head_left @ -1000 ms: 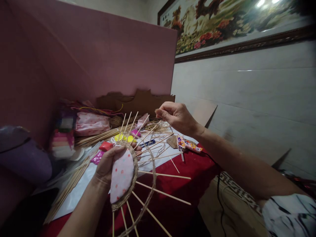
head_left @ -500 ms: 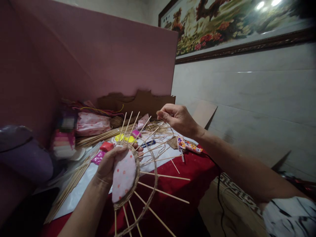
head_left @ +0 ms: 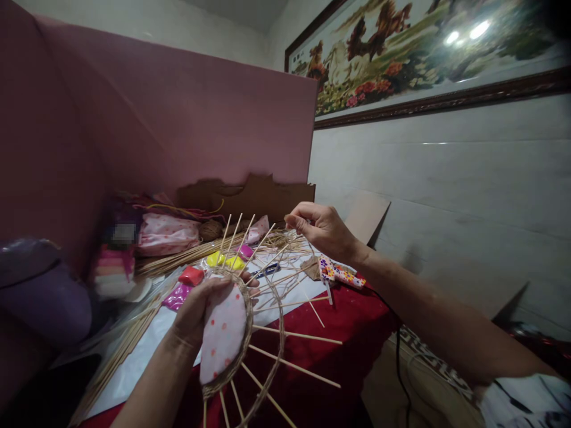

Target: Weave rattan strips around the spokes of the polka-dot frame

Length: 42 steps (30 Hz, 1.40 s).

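My left hand (head_left: pixel 213 297) grips the top of a half-round craft piece (head_left: pixel 223 340), its thumb on the front and fingers behind. White fabric with red dots covers the middle of it, and brown twine edges the curve. Thin wooden sticks (head_left: pixel 297 364) fan out from that edge, crossed by an outer ring of twine (head_left: pixel 281 333) that runs partway round. Beyond the upper sticks, my right hand (head_left: pixel 314 223) is raised in a pinch. A thin strand of twine (head_left: pixel 311 246) hangs beneath its fingers; the pinched end is too small to see clearly.
On the red-covered table (head_left: pixel 352 315) lie bundled sticks (head_left: pixel 129 345), yellow, red and magenta clay packs (head_left: pixel 191 275), a twine ball (head_left: pixel 211 230) and a flower-patterned glue gun (head_left: pixel 341 272) with a black cord. A pink panel (head_left: pixel 200 119) and torn cardboard (head_left: pixel 250 193) stand behind.
The camera has tilted slightly upward, so the table and craft piece sit lower in view. My right hand keeps its pinch and my left hand its grip.
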Available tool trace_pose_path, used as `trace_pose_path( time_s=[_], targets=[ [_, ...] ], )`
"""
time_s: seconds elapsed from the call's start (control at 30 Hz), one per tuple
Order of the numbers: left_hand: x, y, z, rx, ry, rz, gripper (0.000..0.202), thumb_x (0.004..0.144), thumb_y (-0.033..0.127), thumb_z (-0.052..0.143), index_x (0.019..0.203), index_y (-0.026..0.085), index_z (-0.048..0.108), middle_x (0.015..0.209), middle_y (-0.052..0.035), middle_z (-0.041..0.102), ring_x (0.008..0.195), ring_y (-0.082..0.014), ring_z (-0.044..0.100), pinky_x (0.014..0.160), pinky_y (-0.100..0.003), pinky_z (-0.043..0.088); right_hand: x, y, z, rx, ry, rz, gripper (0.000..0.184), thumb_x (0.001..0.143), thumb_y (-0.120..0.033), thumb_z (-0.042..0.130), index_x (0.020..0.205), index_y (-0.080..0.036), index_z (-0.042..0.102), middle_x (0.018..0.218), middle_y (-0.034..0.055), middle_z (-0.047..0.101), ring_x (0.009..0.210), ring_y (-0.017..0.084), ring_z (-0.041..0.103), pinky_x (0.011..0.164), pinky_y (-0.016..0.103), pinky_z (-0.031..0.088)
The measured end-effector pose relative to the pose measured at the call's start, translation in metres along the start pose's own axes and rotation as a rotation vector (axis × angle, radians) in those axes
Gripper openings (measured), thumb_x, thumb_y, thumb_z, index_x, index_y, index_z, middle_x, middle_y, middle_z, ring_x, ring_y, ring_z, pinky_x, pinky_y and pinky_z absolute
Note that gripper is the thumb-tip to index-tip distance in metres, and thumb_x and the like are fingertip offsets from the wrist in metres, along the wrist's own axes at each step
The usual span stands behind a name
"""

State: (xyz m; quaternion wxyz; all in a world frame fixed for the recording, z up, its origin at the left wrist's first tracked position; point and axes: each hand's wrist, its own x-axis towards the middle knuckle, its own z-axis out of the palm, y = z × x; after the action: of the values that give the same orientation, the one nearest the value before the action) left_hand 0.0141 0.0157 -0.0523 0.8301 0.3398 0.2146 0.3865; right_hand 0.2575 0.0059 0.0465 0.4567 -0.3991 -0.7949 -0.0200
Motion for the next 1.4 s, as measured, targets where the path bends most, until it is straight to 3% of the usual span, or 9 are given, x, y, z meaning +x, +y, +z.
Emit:
trace_pose_path(
  time_s=[0.27,0.4,0.8,1.13,1.3,1.4],
  targets=[
    [0.001,0.001,0.000,-0.014,0.000,0.004,0.026,0.077,0.013,0.047,0.093,0.004,0.065,0.075,-0.0161,0.071,0.068,-0.0264,0.068,0.061,-0.036,0.056,-0.003,0.012,0.001,0.030,0.006,0.041,0.041,0.089,-0.045,0.040,0.069,-0.014,0.061,0.069,0.0019,0.055,0.064,0.011,0.050,0.061,0.026,0.037],
    [0.001,0.001,0.000,-0.022,0.004,0.009,0.025,0.076,0.011,0.047,0.094,0.004,0.065,0.077,-0.0160,0.072,0.073,-0.0275,0.068,0.065,-0.038,0.056,-0.005,0.024,0.004,0.090,0.008,0.116,0.050,0.089,-0.051,0.032,0.072,-0.015,0.061,0.071,0.0022,0.055,0.064,0.011,0.052,0.063,0.026,0.040],
    [0.001,0.001,0.001,-0.050,0.084,-0.059,0.023,0.077,0.011,0.047,0.091,0.004,0.064,0.077,-0.0182,0.071,0.078,-0.0283,0.068,0.068,-0.038,0.055,-0.007,0.042,0.017,0.266,-0.041,0.284,0.055,0.084,-0.060,0.032,0.076,-0.015,0.062,0.070,0.0016,0.056,0.056,0.009,0.050,0.052,0.022,0.038],
    [0.004,0.000,-0.004,-0.073,0.093,-0.103,0.023,0.077,0.009,0.049,0.097,0.005,0.060,0.078,-0.0169,0.072,0.078,-0.0289,0.068,0.068,-0.039,0.055,0.000,0.067,0.043,0.695,0.026,0.544,0.064,0.070,-0.074,0.039,0.071,-0.013,0.059,0.063,0.0043,0.056,0.051,0.010,0.047,0.040,0.020,0.028],
    [0.006,0.001,-0.005,-0.053,0.128,-0.115,0.020,0.077,0.009,0.050,0.095,0.004,0.060,0.076,-0.0169,0.072,0.076,-0.0288,0.069,0.068,-0.039,0.056,0.002,0.076,0.056,0.599,0.056,0.548,0.068,0.072,-0.076,0.030,0.070,-0.014,0.059,0.068,0.0080,0.060,0.061,0.015,0.056,0.042,0.021,0.033],
    [0.007,0.002,-0.005,-0.046,0.180,-0.109,0.018,0.079,0.010,0.049,0.093,0.005,0.060,0.074,-0.0170,0.072,0.073,-0.0285,0.069,0.065,-0.038,0.056,-0.005,0.081,0.062,0.511,0.077,0.536,0.066,0.074,-0.073,0.032,0.068,-0.014,0.061,0.070,0.0078,0.061,0.067,0.017,0.057,0.052,0.025,0.040]
  ],
)
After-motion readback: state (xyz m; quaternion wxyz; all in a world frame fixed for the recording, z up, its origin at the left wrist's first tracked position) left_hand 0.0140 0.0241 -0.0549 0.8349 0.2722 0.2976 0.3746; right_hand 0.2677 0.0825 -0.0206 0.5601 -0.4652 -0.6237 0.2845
